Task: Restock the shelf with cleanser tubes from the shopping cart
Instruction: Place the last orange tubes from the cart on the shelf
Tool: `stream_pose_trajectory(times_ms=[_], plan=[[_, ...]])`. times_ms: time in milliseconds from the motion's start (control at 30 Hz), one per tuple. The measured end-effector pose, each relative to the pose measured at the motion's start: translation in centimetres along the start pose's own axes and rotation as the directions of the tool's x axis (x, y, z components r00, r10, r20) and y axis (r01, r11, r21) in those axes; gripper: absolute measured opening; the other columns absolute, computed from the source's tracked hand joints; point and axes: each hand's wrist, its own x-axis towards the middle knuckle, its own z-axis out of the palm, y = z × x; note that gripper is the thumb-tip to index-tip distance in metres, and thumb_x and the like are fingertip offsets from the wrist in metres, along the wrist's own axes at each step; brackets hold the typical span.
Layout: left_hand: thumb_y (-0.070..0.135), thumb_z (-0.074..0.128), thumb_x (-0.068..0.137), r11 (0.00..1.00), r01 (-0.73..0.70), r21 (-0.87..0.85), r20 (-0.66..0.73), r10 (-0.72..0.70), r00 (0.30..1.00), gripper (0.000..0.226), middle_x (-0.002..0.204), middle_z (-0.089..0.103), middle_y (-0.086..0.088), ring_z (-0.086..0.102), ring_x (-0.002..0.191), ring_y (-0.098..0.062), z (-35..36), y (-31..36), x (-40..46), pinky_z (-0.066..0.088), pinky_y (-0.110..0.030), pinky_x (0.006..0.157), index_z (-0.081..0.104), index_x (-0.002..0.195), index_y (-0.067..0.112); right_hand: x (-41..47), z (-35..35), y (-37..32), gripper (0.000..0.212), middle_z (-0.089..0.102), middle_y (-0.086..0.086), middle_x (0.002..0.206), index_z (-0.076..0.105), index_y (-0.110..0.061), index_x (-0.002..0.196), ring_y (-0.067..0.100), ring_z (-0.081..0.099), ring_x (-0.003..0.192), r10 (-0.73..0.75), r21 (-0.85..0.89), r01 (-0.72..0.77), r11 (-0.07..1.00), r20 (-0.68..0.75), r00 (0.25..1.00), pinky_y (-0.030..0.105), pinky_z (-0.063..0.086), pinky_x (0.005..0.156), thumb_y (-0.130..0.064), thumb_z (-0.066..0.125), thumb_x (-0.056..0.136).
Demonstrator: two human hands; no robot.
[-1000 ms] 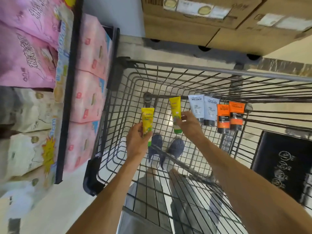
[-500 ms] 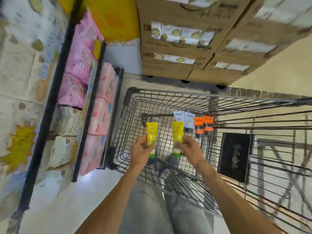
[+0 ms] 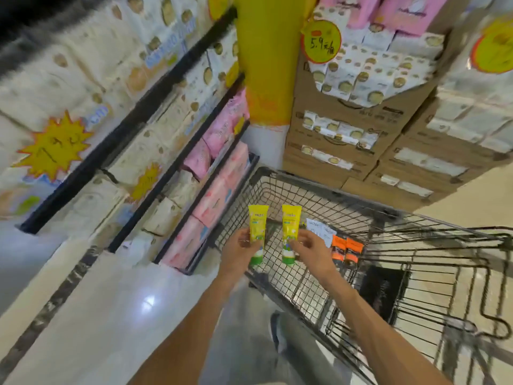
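Standing beside a black wire shopping cart (image 3: 388, 218), a person holds up two yellow tubes with green caps at the bottom. The left hand (image 3: 240, 252) has its fingers curled round the left yellow tube (image 3: 257, 232). The right hand (image 3: 312, 250) pinches the right yellow tube (image 3: 290, 232) with its thumb and fingers. Both tubes stand upright, side by side but not touching, above the near end of the cart.

More tubes lean against the cart's wire wall, just right of the right hand. Two are white tubes (image 3: 319, 230) and two are orange tubes (image 3: 347, 250) with dark bottoms. A flat black thing (image 3: 383, 293) lies on the cart's floor further right.

The floor (image 3: 116, 315) is pale and shiny, with a bright spot of light on it. A shelf unit (image 3: 125, 129) with black edges fills the left side. It is packed with cream-coloured packs up high and pink packs (image 3: 216, 195) lower down, close to the cart's corner. Yellow star-shaped tags (image 3: 57, 145) stick out from the shelf edges. A yellow pillar (image 3: 266, 56) stands behind the cart. Brown cardboard boxes (image 3: 333, 140) are stacked to its right, with a round yellow price sign (image 3: 321, 41) on top. The shelf side looks blurry.
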Motion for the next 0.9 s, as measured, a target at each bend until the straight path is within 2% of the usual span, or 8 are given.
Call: stream_pose_trajectory(times_ms=[167,233,367,500,633,700,767,900], plan=[[0.020,0.086,0.079,0.990,-0.016,-0.139,-0.178,-0.009,0.984,0.025,0.085,0.079,0.015,0.073,0.079,-0.001,-3.8,-1.3,-7.3,0.058,-0.024,0.076,0.075,0.099,0.030,-1.6,3.3,-1.5,0.016,0.072,-0.016,0.077,0.066,-0.024,0.106,0.006,0.069,0.077,-0.073,-0.137,0.103,0.985,0.212,0.975,0.029,0.053,0.072,-0.012,0.069,0.097],[0.025,0.085,0.074,0.977,-0.022,-0.214,-0.270,-0.037,0.962,0.026,0.083,0.078,0.013,0.072,0.078,-0.001,-5.8,-2.5,-10.4,0.058,-0.020,0.073,0.075,0.097,0.029,-2.6,5.7,-2.1,0.017,0.074,-0.011,0.082,0.067,-0.018,0.110,0.008,0.070,0.079,-0.095,-0.183,0.157,0.970,0.312,0.945,0.031,0.053,0.071,-0.010,0.070,0.096],[-0.001,0.082,0.082,0.956,-0.039,-0.290,-0.452,-0.100,0.887,0.031,0.076,0.076,0.013,0.070,0.070,0.000,-9.9,-5.6,-16.1,0.052,-0.014,0.063,0.074,0.100,0.023,-5.0,11.6,-2.9,0.023,0.077,-0.002,0.091,0.069,-0.019,0.110,0.017,0.072,0.084,-0.137,-0.225,0.278,0.934,0.492,0.860,0.035,0.055,0.073,-0.021,0.077,0.089],[-0.004,0.082,0.081,0.947,-0.092,-0.307,-0.623,-0.127,0.772,0.042,0.082,0.076,0.010,0.068,0.069,0.001,-14.4,-9.2,-23.3,0.055,-0.019,0.064,0.070,0.105,0.028,-10.1,18.9,-3.5,0.026,0.077,-0.007,0.086,0.068,-0.023,0.102,0.005,0.070,0.079,-0.119,-0.218,0.340,0.915,0.659,0.742,0.026,0.056,0.071,-0.026,0.079,0.078],[0.017,0.087,0.074,0.920,-0.168,-0.353,-0.759,-0.177,0.626,0.042,0.095,0.075,-0.001,0.070,0.078,-0.008,-18.4,-13.5,-32.0,0.059,-0.028,0.071,0.067,0.109,0.030,-17.0,26.6,-2.7,0.022,0.073,-0.009,0.081,0.065,-0.017,0.096,-0.002,0.068,0.070,-0.082,-0.221,0.399,0.890,0.783,0.616,0.014,0.052,0.061,0.004,0.072,0.090],[0.023,0.084,0.071,0.907,-0.189,-0.376,-0.805,-0.219,0.551,0.042,0.096,0.074,-0.002,0.070,0.080,-0.013,-20.1,-16.1,-36.5,0.059,-0.028,0.071,0.066,0.108,0.031,-20.8,30.1,-1.8,0.018,0.074,-0.002,0.085,0.066,-0.011,0.100,0.004,0.070,0.071,-0.064,-0.229,0.434,0.871,0.824,0.563,0.016,0.053,0.059,0.006,0.067,0.093],[0.015,0.086,0.076,0.902,-0.197,-0.385,-0.836,-0.251,0.488,0.042,0.097,0.074,0.000,0.071,0.082,-0.018,-21.8,-18.8,-41.2,0.058,-0.026,0.070,0.064,0.106,0.034,-25.1,33.5,-0.8,0.018,0.073,0.009,0.093,0.065,-0.006,0.109,0.014,0.070,0.076,-0.056,-0.219,0.475,0.852,0.864,0.500,0.019,0.055,0.059,0.002,0.068,0.094],[0.020,0.084,0.075,0.901,-0.210,-0.380,-0.885,-0.288,0.366,0.042,0.100,0.074,0.002,0.072,0.090,-0.018,-25.2,-24.7,-50.9,0.058,-0.026,0.073,0.064,0.107,0.037,-34.4,40.5,2.1,0.019,0.073,0.013,0.099,0.067,-0.016,0.106,0.017,0.074,0.080,-0.048,-0.184,0.540,0.821,0.921,0.387,0.031,0.060,0.067,-0.003,0.071,0.093]])
